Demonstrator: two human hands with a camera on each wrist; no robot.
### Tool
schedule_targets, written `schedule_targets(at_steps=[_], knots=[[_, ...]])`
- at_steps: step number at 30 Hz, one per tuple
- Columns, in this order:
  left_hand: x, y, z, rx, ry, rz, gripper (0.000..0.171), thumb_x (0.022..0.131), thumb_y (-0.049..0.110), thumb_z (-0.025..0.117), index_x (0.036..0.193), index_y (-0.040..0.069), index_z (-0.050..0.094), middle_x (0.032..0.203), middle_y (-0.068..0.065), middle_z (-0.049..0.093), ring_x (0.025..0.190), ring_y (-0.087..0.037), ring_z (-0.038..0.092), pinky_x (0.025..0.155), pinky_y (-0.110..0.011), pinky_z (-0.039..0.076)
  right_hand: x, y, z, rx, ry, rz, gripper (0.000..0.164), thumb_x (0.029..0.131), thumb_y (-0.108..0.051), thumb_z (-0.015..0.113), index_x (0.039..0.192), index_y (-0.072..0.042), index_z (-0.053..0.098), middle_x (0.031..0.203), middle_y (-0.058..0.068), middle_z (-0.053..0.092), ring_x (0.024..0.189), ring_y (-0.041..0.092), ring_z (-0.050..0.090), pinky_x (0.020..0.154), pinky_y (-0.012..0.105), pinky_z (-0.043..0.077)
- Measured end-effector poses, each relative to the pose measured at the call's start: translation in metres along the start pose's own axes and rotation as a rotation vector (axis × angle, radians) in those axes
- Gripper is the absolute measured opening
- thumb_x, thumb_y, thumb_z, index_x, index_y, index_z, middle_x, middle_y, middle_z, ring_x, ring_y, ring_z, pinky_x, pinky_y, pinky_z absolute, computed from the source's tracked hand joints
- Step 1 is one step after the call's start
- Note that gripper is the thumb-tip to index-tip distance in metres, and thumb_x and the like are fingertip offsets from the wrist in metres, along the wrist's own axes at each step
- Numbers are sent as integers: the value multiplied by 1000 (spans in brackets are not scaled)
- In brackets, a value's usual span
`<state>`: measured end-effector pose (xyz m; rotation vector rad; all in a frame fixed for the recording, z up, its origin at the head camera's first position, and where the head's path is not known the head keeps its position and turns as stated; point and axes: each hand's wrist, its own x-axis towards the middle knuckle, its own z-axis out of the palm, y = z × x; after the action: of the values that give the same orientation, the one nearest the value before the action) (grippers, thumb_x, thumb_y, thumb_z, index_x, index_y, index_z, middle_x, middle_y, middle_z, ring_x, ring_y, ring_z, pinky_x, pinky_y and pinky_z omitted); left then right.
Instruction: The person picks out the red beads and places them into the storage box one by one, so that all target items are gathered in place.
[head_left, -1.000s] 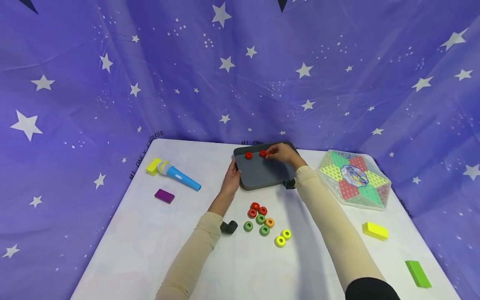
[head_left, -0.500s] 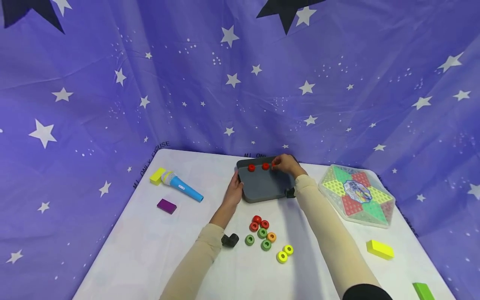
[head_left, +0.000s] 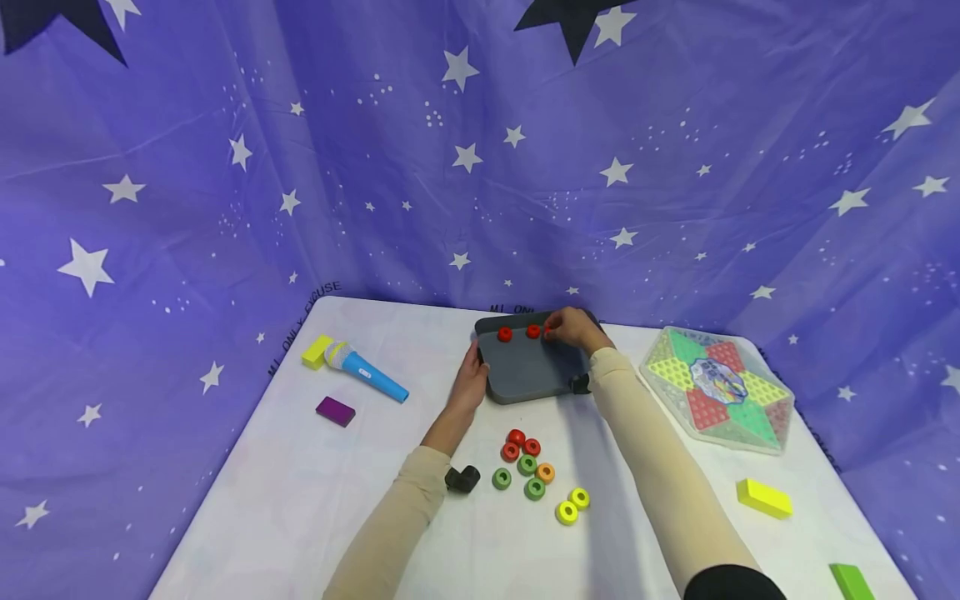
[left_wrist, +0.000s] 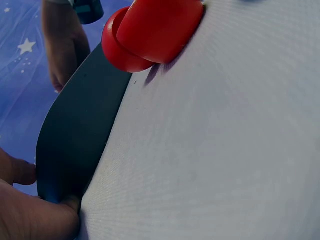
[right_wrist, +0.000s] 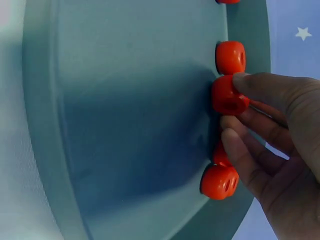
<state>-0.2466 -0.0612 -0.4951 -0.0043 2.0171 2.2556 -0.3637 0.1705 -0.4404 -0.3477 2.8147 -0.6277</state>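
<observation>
My right grip [head_left: 573, 327]: pinching one red bead [right_wrist: 226, 94], inside the grey tray [head_left: 531, 377] near its far wall. My left grip [head_left: 468, 385]: holding the tray's left edge. Advised: brace the tray, release gently, nudge no neighbouring beads [right_wrist: 230, 57].

Right hand [head_left: 574, 327] at a red bead [head_left: 547, 333] inside the gray tray [head_left: 528, 372], left hand [head_left: 468, 385] on the tray's edge
</observation>
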Motion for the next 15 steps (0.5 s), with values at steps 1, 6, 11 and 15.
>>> schedule_targets(at_steps=[1, 6, 11, 15], knots=[[0, 0, 0, -4, -8, -15, 58, 102, 3, 34, 155, 7, 11, 160, -16, 10, 147, -29, 10, 119, -43, 15, -1, 1, 1, -1, 1, -1, 27, 86, -18, 72, 109, -4, 71, 112, 13, 69, 102, 27, 62, 92, 43, 49], [2, -11, 1, 26, 13, -25, 58, 103, 6, 35, 156, 12, 12, 160, -13, 12, 147, -27, 13, 119, -42, 17, -5, 5, 2, 1, 29, -29, 31, 87, -19, 71, 113, -3, 68, 115, 14, 69, 108, 30, 61, 95, 44, 47], [9, -15, 1, 19, 38, -6, 58, 102, 5, 36, 156, 13, 15, 160, -13, 15, 147, -26, 15, 119, -40, 18, -7, 2, -6, 24, 51, -74, 32, 87, -17, 70, 115, -1, 67, 116, 16, 68, 110, 31, 60, 97, 46, 46], [14, -13, 1, 15, 42, -3, 58, 102, 6, 36, 156, 15, 15, 160, -13, 14, 147, -25, 15, 119, -39, 18, -12, -5, -16, 44, 70, -103, 34, 87, -16, 69, 117, 0, 66, 116, 19, 67, 108, 32, 60, 96, 47, 46]])
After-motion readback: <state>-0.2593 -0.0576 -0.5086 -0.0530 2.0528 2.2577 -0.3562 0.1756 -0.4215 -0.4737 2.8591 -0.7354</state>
